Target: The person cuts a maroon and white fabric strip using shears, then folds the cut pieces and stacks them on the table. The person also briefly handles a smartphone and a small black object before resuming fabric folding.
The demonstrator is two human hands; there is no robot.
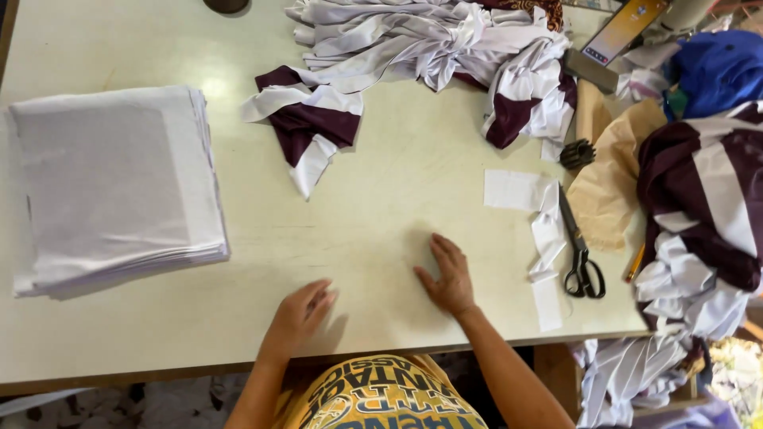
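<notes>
My left hand [300,311] and right hand [448,276] lie open and empty on the surface [381,199]; scissors [580,248] sit at three o'clock.

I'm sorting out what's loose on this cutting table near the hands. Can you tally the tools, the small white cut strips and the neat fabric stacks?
Scissors: 1
Pencil: 1
Dark comb-like tool: 1
Neat stack of white fabric: 1
Small white cut pieces: 3 that I can separate; they overlap
Total: 7
Left hand and right hand hold nothing.
</notes>
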